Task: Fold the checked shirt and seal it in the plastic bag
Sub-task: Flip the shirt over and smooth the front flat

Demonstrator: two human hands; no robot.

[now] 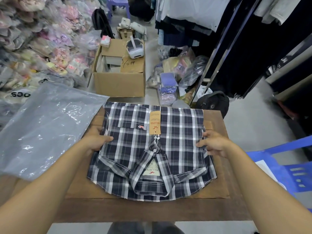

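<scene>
Risk lies in the lift: the folded navy-and-white checked shirt (152, 149) on the brown wooden surface (219, 206), pinched between left grip (98, 141) and right grip (214, 143), could sag open before reaching the clear plastic bag (43, 125) beyond the left grip.

Wooden table (77, 206) under checked shirt (177, 149), plastic bag (42, 129)

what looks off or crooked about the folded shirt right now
Little stands out. The checked shirt lies folded and square on the wooden table, both hands gripping its sides. The plastic bag hangs half off the table's left edge.
</scene>
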